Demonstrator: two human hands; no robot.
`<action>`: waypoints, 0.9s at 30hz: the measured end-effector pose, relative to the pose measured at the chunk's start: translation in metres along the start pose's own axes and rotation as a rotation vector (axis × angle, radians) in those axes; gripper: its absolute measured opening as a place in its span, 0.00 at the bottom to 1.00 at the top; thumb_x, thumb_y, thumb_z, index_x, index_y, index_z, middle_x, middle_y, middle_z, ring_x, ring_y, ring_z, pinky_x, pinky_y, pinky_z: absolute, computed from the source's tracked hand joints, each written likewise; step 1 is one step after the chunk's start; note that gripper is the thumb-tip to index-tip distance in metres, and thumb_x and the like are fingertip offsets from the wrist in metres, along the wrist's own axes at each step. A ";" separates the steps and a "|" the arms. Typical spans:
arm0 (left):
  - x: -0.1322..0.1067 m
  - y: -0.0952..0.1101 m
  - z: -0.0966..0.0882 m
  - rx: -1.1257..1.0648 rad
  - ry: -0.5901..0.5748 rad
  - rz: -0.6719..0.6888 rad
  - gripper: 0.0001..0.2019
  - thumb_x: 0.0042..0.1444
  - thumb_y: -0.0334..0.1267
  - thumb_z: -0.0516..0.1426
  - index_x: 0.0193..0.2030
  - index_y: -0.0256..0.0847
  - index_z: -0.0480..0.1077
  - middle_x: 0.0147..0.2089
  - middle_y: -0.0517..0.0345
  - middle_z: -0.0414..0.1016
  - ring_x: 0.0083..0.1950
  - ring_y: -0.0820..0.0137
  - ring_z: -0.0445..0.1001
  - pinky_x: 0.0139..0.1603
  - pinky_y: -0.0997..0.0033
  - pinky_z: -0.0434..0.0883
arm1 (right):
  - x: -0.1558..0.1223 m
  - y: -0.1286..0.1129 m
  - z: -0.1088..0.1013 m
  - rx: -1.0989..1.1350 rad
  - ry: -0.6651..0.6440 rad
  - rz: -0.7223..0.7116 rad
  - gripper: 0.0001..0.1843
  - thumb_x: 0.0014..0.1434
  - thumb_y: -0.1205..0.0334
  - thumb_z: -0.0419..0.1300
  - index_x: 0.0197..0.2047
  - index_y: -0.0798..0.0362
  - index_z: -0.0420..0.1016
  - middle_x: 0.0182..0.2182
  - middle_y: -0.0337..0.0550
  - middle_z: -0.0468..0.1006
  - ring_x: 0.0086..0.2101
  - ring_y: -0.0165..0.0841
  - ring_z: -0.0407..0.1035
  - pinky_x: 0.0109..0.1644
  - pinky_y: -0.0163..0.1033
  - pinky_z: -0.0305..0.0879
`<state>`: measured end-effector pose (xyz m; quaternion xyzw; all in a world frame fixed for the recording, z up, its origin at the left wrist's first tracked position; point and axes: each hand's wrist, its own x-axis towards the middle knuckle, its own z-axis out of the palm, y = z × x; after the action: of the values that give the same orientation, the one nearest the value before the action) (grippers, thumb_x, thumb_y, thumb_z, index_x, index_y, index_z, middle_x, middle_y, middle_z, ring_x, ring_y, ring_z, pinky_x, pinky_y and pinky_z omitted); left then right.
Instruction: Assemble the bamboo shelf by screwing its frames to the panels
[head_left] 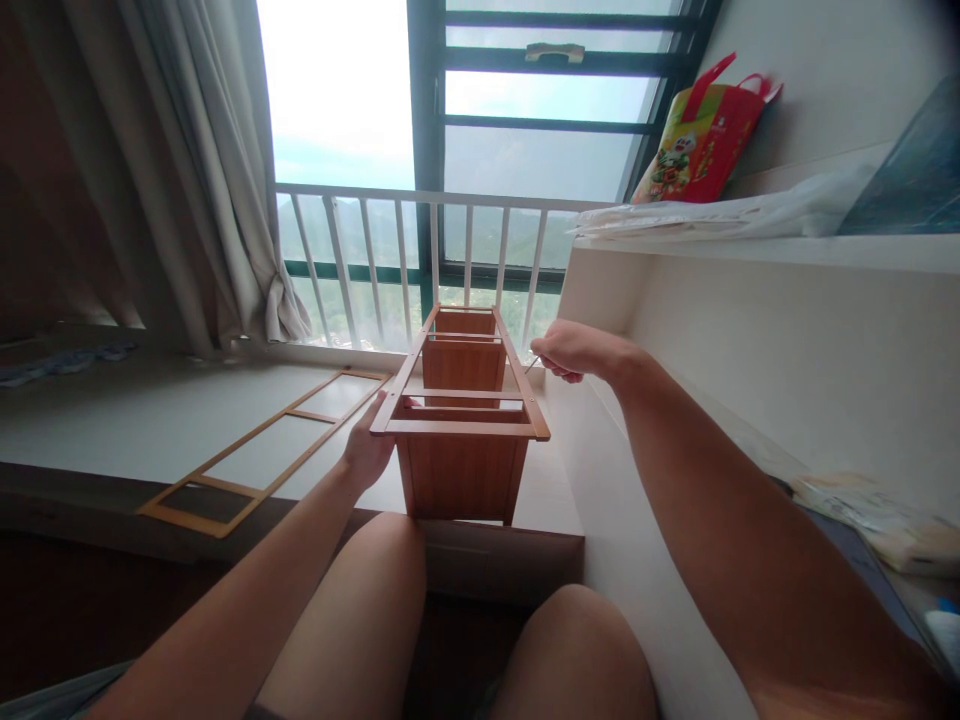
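A small wooden shelf unit [463,470] with a ladder-like side frame on top lies on the window ledge [150,415] in front of my knees. My left hand [369,445] grips the near left corner of that top frame, fingers closed around the rail. My right hand [571,351] is closed in a pinch on a thin metal tool [532,366] at the frame's far right rail; the tool is too small to name.
A second flat wooden frame [262,450] lies on the ledge to the left. A white railing [420,255] and window stand behind, a curtain [225,180] at left. At right a white shelf [750,245] carries a red bag [701,135] and plastic-wrapped items.
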<state>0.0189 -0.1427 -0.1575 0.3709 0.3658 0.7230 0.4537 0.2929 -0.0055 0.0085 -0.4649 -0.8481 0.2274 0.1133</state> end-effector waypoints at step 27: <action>-0.002 -0.095 -0.090 0.649 0.282 -0.019 0.17 0.53 0.54 0.56 0.34 0.41 0.74 0.34 0.53 0.77 0.38 0.61 0.72 0.38 0.65 0.67 | -0.029 -0.001 -0.039 0.240 0.560 -0.064 0.10 0.61 0.68 0.51 0.40 0.56 0.73 0.35 0.49 0.80 0.30 0.32 0.72 0.34 0.35 0.69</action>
<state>-0.0223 -0.1311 -0.2815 0.3887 0.6391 0.6089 0.2640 0.3234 -0.0193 0.0441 -0.4659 -0.7651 0.1853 0.4040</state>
